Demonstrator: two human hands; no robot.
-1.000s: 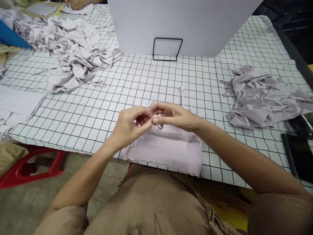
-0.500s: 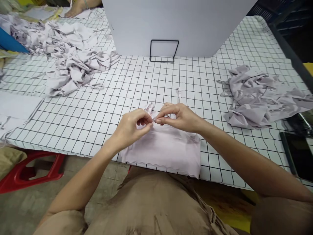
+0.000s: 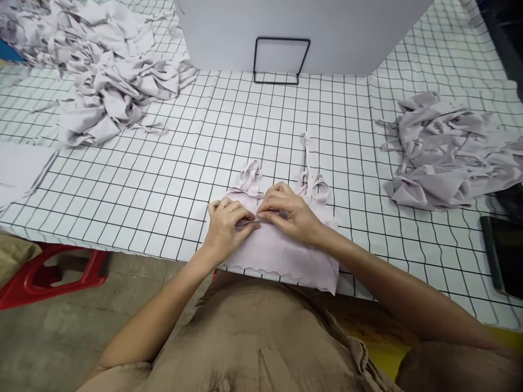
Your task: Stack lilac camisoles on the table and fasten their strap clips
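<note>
Pale pink fabric is in front of us: one garment (image 3: 281, 253) flat on the table (image 3: 183, 163), its wavy hem along the near edge. Clock is centred on that garment, 12 pointing away from us.

Left hand (image 3: 229, 224): coming in from 8, thumb and fingertips pinching a tiny bit of the garment near its middle. We see a thin ring (image 3: 221, 204) on one finger. Right hand (image 3: 291, 214): coming in from 4, same pinch, fingertips practically meeting the left's. Fold or thread of the garment? Too small for us to tell. Remaining fingers curled on both.

Strap ends: bunched loops (image 3: 250, 177) at 11; more loops (image 3: 320, 189) at 1, with one long strap (image 3: 307, 158) running up past them.

Around us: large crumpled cloth pile (image 3: 102, 87) between 10 and 11, greyish-white, tangled. Second crumpled pile (image 3: 453, 155) at 2, greyer, well apart from the garment. Folded cloth (image 3: 24, 169) between 9 and 10, cut off by our view. Dark phone-like slab (image 3: 504, 256) at 3, near the second pile.

At 12 we have a white panel (image 3: 327, 32) standing on the table, black wire frame (image 3: 280, 61) at its foot. Red stool (image 3: 81, 275) around 9, below table level. Table cover is white with a black grid.
</note>
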